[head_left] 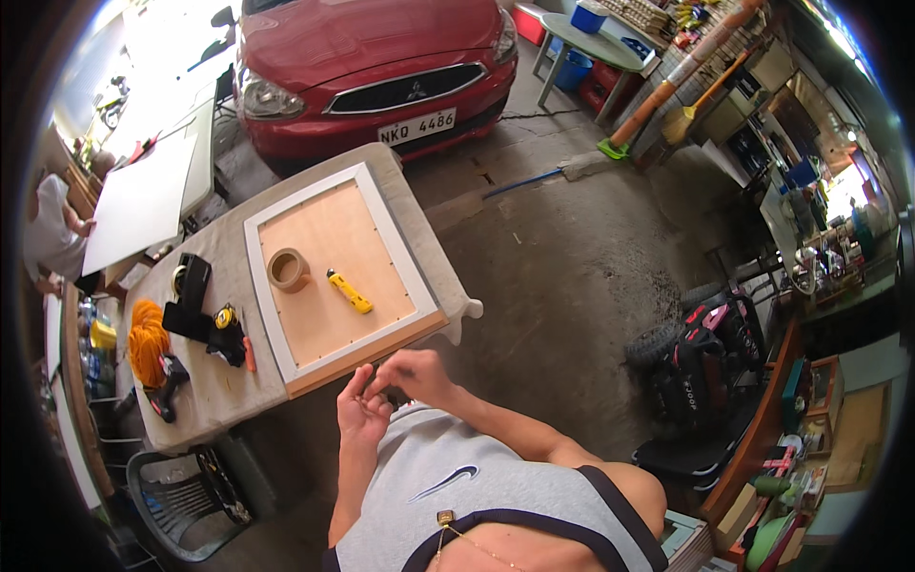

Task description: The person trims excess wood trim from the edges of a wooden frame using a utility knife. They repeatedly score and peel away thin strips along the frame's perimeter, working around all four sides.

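My left hand (362, 412) and my right hand (416, 376) meet just off the near edge of a framed panel. The fingers of both are drawn together in a pinch; whatever lies between them is too small to make out. The panel's white frame (393, 238) surrounds a light wooden board and lies flat on a cloth-covered table (214, 398). A brown strip (367, 355) runs along its near side, close to my fingers. On the board rest a roll of brown tape (302, 277) and a yellow utility knife (351, 292).
An orange coiled cord (148, 345), a power drill (173, 386), a tape measure (226, 317) and a red-handled tool (249, 355) crowd the table's left side. Beyond stands a red car (372, 48). A plastic chair (181, 496) is near left; another person (57, 229) is far left.
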Tool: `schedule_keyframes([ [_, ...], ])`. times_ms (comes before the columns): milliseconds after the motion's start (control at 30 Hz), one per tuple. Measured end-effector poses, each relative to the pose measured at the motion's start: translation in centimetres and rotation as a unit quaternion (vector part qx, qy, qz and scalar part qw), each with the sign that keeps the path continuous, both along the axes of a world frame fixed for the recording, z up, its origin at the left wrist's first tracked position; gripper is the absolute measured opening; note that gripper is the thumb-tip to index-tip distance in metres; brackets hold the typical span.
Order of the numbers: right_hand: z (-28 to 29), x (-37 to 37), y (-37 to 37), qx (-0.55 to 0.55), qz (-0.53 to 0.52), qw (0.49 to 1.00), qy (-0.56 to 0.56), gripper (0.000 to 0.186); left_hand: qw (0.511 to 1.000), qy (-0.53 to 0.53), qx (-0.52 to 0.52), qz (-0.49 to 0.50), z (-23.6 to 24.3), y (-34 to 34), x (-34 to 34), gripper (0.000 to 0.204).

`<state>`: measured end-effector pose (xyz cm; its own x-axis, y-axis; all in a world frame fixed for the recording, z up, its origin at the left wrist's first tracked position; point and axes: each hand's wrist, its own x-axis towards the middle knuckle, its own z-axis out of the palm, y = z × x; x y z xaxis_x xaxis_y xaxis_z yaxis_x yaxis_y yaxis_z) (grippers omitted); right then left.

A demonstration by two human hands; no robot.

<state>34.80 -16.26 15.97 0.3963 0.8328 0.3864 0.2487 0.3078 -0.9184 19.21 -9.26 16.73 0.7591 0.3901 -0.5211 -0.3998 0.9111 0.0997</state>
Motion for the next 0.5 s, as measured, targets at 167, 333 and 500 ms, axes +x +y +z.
schedule_keyframes([
  [167,0.9,0.0,-2.0,0.077,0.066,0.987,-0.123,0.012,0.939,0.258,0.196,0.114,-0.2,-1.4,2.1,0.01],
  [333,1.1,0.3,-3.2,0.004,0.025,0.998,-0.059,0.006,0.873,0.367,0.237,0.216,1.9,-1.2,2.2,0.01],
  [500,2.0,5.3,-4.7,-0.107,-0.074,0.966,0.223,0.016,0.775,0.38,0.345,0.367,5.5,3.4,-3.8,0.029],
])
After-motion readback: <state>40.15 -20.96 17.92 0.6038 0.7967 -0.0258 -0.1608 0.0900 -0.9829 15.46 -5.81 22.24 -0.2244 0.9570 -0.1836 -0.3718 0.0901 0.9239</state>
